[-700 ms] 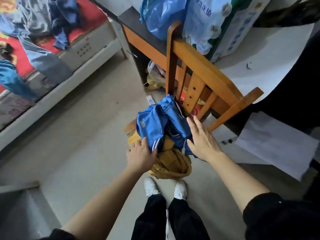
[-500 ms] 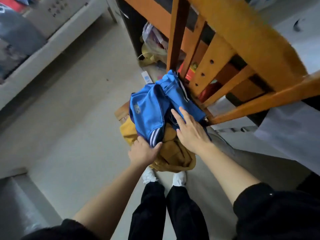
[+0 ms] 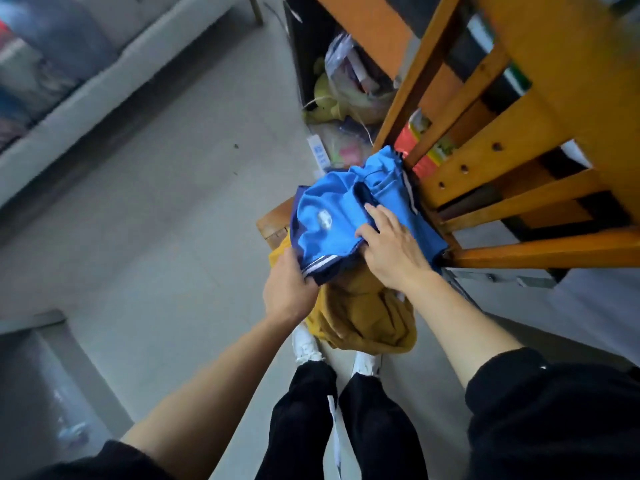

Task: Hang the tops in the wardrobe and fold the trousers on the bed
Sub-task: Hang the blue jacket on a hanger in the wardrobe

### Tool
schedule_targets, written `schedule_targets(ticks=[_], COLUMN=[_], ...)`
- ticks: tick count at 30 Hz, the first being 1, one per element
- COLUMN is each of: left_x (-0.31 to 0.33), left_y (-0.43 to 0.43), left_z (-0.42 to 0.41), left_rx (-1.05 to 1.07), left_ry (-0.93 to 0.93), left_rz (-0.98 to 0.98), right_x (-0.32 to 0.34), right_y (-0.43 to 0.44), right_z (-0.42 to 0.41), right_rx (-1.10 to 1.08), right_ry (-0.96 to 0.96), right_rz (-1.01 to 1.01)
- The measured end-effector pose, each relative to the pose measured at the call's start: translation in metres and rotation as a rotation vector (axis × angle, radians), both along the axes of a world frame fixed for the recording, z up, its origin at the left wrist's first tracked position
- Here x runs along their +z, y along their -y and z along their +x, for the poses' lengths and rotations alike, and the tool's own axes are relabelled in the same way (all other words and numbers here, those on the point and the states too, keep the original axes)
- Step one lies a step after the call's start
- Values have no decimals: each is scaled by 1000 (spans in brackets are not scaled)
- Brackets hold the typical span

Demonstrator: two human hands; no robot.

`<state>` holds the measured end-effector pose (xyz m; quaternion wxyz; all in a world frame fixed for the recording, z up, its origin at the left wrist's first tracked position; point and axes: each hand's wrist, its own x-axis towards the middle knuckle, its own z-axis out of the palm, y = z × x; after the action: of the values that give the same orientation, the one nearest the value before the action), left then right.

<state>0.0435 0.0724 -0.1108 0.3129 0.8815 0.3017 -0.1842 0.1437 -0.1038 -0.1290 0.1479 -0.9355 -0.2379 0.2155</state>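
A bright blue sports garment (image 3: 332, 216) with navy and white striped trim lies bunched on the seat of a wooden chair (image 3: 502, 161). Under it a mustard-yellow garment (image 3: 363, 317) spills off the seat's front edge. My left hand (image 3: 289, 291) is closed on the blue garment's striped hem at its lower left. My right hand (image 3: 391, 247) presses on the blue garment's right side, fingers tucked into its folds. Whether either garment is a top or trousers cannot be told.
The bed's pale frame (image 3: 104, 84) runs along the upper left, with blurred clothes on top. Under the dark desk (image 3: 363, 26) behind the chair sit plastic bags and clutter (image 3: 349, 95). Grey floor (image 3: 156, 220) spreads to the left. My white shoes (image 3: 304, 344) stand below the chair.
The view has come closer and lower over the chair. My left hand has closed on the blue garment's striped hem, and my right hand's fingers have dug into its folds.
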Motion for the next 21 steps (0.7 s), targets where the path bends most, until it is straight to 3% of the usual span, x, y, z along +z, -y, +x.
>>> schedule_targets(ticks=[4,9,13,17,21], left_x=[96,227,316,360,370], left_y=[-33,-42,-43,-41,-39], left_z=[49,82,80,65,38], left_rx=[-44,-75,-105,-9,71], left_ry=[235,490,709,773,714], left_rz=[99,170,341,432,468], right_x=[99,250,377,475,537], right_y=[-10,-31,-45,-44,-31], right_z=[33,69,75,62,40], right_rx=[3,-241,-344,-344,-459], right_ry=[137,187,412,573,604], right_rz=[112,443,827,1145,1462])
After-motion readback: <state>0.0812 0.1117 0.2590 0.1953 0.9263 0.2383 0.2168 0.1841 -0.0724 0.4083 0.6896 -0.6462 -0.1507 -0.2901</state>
